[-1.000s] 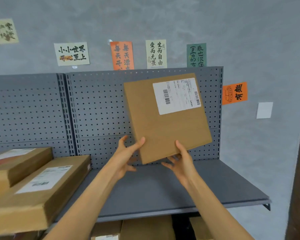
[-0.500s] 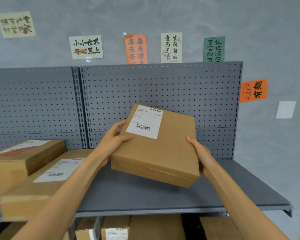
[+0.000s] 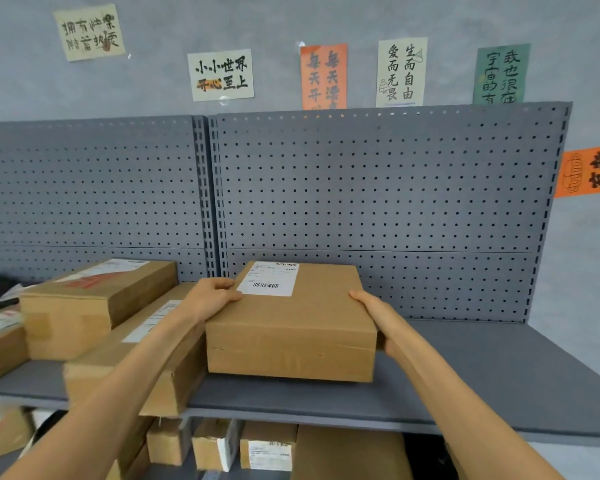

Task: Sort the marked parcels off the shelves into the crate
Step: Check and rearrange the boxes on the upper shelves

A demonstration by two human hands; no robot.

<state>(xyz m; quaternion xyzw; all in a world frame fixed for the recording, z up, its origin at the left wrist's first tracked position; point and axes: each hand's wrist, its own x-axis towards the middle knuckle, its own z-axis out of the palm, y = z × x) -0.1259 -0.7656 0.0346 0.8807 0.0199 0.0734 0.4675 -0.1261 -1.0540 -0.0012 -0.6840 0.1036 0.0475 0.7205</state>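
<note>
The flat brown cardboard parcel [image 3: 291,327] lies on the grey metal shelf [image 3: 499,382], or a hair above it; the shadow under its front edge does not settle which. It sits at the centre of your view, in front of the grey perforated back panel [image 3: 378,202]. Its white barcode label [image 3: 269,278] faces up at the 11 o'clock corner of the top.

It looks stiff and square-edged, probably moderate in weight, with plain cardboard faces that could slide under dry fingers. Hold it by the two opposite side walls, low enough to get support underneath. Avoid pressing on the middle of the broad top, which may dent.

Your left grip [image 3: 212,299] is at the parcel's 9 o'clock edge, fingers curled over the top beside the label. Your right grip [image 3: 378,317] is at the 3 o'clock edge, thumb on top and palm against the side wall. Both hold the parcel between them.

The long brown cardboard box [image 3: 136,358] lies close at 9 o'clock, so your left wrist has little room.
</note>
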